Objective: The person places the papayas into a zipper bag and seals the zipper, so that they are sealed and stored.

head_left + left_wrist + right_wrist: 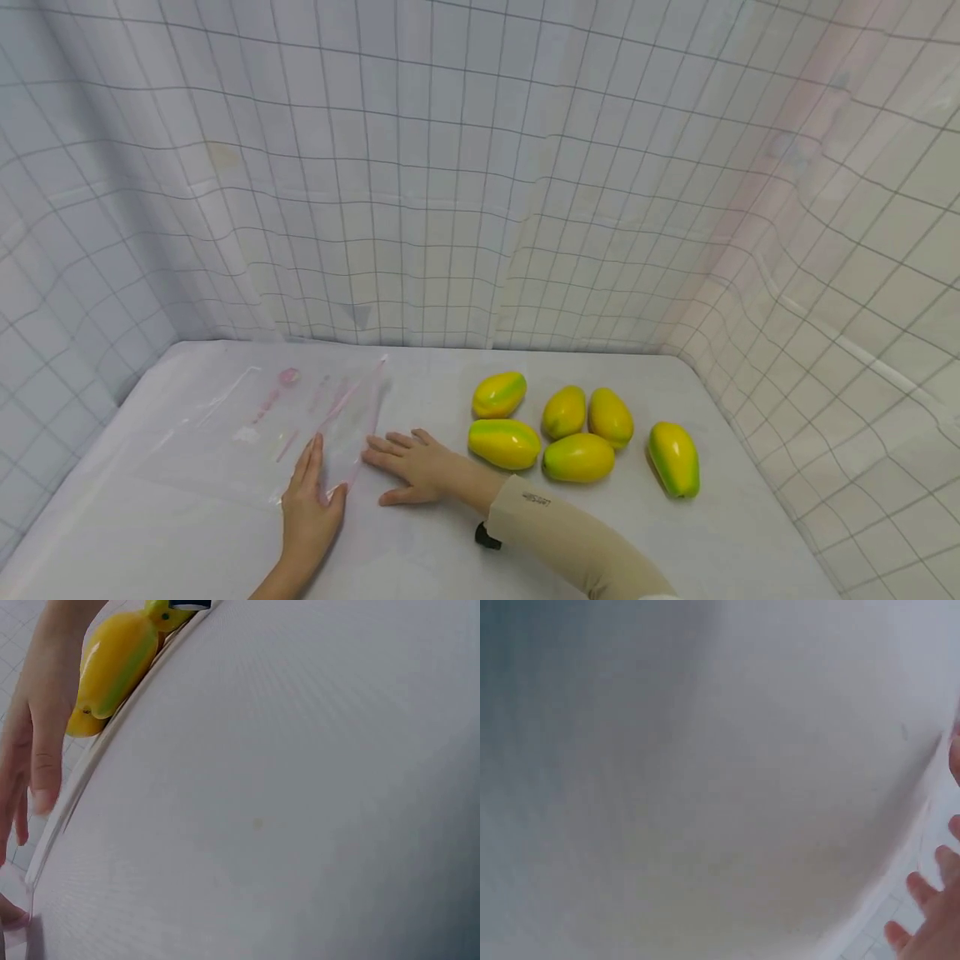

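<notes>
A clear plastic bag (217, 433) with a pink strip along its right edge lies flat on the left of the table. My left hand (311, 508) rests on the bag's near right part, its fingers straight and pointing away from me. Just right of the pink edge, my right hand (412, 468) is spread palm down, fingertips close to that edge; whether they touch it I cannot tell. The left wrist view shows the right hand (45, 727) from the side. Part of a hand (934, 919) appears at the right of the right wrist view.
Several yellow-green fruits, papaya-like, lie right of the right hand, among them a front-left fruit (504, 443) near the right forearm and a separate fruit (673, 460) farther right. The white table (420, 558) is enclosed by grid-patterned curtains (450, 208).
</notes>
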Demonstrator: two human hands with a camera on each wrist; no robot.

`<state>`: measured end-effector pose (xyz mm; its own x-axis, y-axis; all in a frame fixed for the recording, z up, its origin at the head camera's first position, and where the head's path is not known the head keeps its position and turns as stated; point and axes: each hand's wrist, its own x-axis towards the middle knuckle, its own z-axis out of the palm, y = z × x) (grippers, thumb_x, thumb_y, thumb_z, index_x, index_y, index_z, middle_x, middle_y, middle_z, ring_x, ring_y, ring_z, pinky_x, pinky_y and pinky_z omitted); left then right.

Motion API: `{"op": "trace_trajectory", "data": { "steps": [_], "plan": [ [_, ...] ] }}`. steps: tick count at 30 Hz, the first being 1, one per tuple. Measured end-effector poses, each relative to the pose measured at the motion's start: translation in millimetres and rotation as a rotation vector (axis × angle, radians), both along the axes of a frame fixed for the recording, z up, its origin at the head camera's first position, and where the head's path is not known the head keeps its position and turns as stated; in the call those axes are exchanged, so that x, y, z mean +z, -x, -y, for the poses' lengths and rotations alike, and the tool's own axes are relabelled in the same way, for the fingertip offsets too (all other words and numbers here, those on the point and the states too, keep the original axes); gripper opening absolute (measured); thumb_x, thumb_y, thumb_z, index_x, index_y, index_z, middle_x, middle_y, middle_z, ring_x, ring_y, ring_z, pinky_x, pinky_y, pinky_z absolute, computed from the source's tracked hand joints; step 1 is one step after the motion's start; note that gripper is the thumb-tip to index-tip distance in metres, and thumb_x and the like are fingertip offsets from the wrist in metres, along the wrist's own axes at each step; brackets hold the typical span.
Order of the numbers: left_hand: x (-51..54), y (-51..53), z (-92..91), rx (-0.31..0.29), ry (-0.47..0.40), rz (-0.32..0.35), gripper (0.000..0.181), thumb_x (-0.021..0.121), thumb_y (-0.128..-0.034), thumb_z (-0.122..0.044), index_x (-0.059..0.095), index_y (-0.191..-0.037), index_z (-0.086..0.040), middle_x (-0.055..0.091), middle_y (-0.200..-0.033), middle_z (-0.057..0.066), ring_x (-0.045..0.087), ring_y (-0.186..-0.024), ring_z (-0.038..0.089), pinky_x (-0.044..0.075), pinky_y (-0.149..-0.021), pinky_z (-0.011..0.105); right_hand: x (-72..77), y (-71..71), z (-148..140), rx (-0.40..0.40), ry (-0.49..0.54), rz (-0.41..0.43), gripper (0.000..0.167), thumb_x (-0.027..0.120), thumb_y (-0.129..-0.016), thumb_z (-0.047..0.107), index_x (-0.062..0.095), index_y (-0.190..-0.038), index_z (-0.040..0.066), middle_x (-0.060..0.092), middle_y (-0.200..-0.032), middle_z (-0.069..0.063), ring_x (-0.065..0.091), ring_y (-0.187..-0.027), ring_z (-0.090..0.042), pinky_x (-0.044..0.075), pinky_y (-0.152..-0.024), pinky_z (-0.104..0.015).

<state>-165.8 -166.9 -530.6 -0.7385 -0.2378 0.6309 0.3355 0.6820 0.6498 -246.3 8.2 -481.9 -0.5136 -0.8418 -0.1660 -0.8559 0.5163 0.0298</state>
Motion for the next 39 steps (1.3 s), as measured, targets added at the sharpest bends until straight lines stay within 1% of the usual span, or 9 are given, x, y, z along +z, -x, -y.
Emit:
{"op": "trace_trajectory", "data": {
  "steps": [4, 8, 11, 14, 19, 26, 29, 35, 39],
  "plan": [
    [-0.7, 0.3, 0.6, 0.003, 0.005, -0.007, 0.093, 0.070, -0.0535, 0.018, 0.036, -0.138, 0.001, 0.042, -0.132, 0.029, 0.042, -0.114, 0.052, 0.029, -0.100, 0.041, 11.0, -1.5, -6.3, -0.005, 0.174, 0.016, 0.067, 0.047, -0.089, 0.050, 0.021, -0.146, 0.027, 0.016, -0.152, 0.008, 0.022, -0.135, -0.008, 0.026, -0.106, -0.034],
    [-0.9, 0.7, 1.0, 0.010, 0.010, -0.019, 0.094, 0.070, -0.0515, 0.018, 0.037, -0.138, 0.000, 0.043, -0.131, 0.028, 0.043, -0.112, 0.052, 0.034, -0.091, 0.052, 27.9, -4.9, -20.1, -0.079, 0.372, 0.098, 0.065, 0.055, -0.087, 0.042, 0.030, -0.143, 0.023, 0.028, -0.148, 0.004, 0.030, -0.133, -0.011, 0.029, -0.105, -0.032],
    [-0.5, 0.7, 1.3, 0.015, 0.007, -0.030, 0.095, 0.069, -0.0498, 0.019, 0.038, -0.137, 0.000, 0.043, -0.131, 0.028, 0.044, -0.111, 0.052, 0.036, -0.084, 0.060, 34.1, -4.0, -34.2, -0.142, 0.518, 0.138, 0.063, 0.058, -0.086, 0.038, 0.034, -0.141, 0.020, 0.034, -0.145, 0.001, 0.032, -0.132, -0.015, 0.029, -0.105, -0.033],
    [0.8, 0.0, 1.6, 0.009, 0.004, -0.033, 0.095, 0.069, -0.0497, 0.021, 0.037, -0.137, 0.001, 0.042, -0.131, 0.029, 0.043, -0.111, 0.053, 0.035, -0.081, 0.064, 37.3, -1.5, -51.4, -0.221, 0.637, 0.163, 0.063, 0.061, -0.085, 0.037, 0.035, -0.140, 0.020, 0.036, -0.143, 0.000, 0.033, -0.131, -0.016, 0.030, -0.104, -0.035],
    [5.2, -2.8, 1.0, 0.002, 0.004, -0.027, 0.096, 0.067, -0.0507, 0.024, 0.034, -0.138, 0.001, 0.041, -0.132, 0.030, 0.041, -0.111, 0.054, 0.036, -0.082, 0.062, 40.0, 1.9, -83.2, -0.331, 0.778, 0.226, 0.067, 0.066, -0.082, 0.034, 0.035, -0.139, 0.019, 0.036, -0.142, -0.001, 0.036, -0.129, -0.019, 0.032, -0.103, -0.038],
    [7.0, -5.1, 0.6, 0.015, -0.003, -0.005, 0.097, 0.068, -0.0504, 0.024, 0.034, -0.139, 0.000, 0.041, -0.132, 0.030, 0.041, -0.111, 0.053, 0.036, -0.082, 0.062, 32.5, 2.9, -122.2, -0.451, 0.865, 0.248, 0.075, 0.072, -0.076, 0.033, 0.034, -0.139, 0.017, 0.036, -0.142, -0.004, 0.039, -0.126, -0.025, 0.034, -0.100, -0.044],
    [7.1, -6.3, 0.1, 0.021, -0.014, 0.000, 0.097, 0.067, -0.0503, 0.024, 0.035, -0.139, 0.000, 0.041, -0.132, 0.029, 0.041, -0.112, 0.053, 0.036, -0.082, 0.062, 28.7, 1.2, -134.9, -0.472, 0.888, 0.261, 0.078, 0.073, -0.075, 0.034, 0.034, -0.139, 0.015, 0.038, -0.140, -0.007, 0.042, -0.122, -0.029, 0.035, -0.098, -0.047],
    [10.2, -9.0, -2.2, 0.017, -0.040, 0.019, 0.096, 0.066, -0.0508, 0.023, 0.035, -0.139, -0.001, 0.041, -0.132, 0.029, 0.041, -0.112, 0.053, 0.035, -0.082, 0.064, 24.2, -2.9, -149.8, -0.538, 0.888, 0.273, 0.081, 0.075, -0.072, 0.033, 0.034, -0.139, 0.014, 0.039, -0.139, -0.010, 0.038, -0.126, -0.028, 0.030, -0.102, -0.047],
    [11.5, -10.5, -3.5, 0.017, -0.044, 0.023, 0.096, 0.067, -0.0511, 0.023, 0.035, -0.139, 0.000, 0.040, -0.133, 0.030, 0.040, -0.113, 0.054, 0.035, -0.083, 0.064, 21.7, -5.2, -155.1, -0.564, 0.876, 0.281, 0.081, 0.076, -0.071, 0.032, 0.034, -0.139, 0.013, 0.040, -0.138, -0.010, 0.039, -0.124, -0.028, 0.032, -0.101, -0.048]
  ]
}}
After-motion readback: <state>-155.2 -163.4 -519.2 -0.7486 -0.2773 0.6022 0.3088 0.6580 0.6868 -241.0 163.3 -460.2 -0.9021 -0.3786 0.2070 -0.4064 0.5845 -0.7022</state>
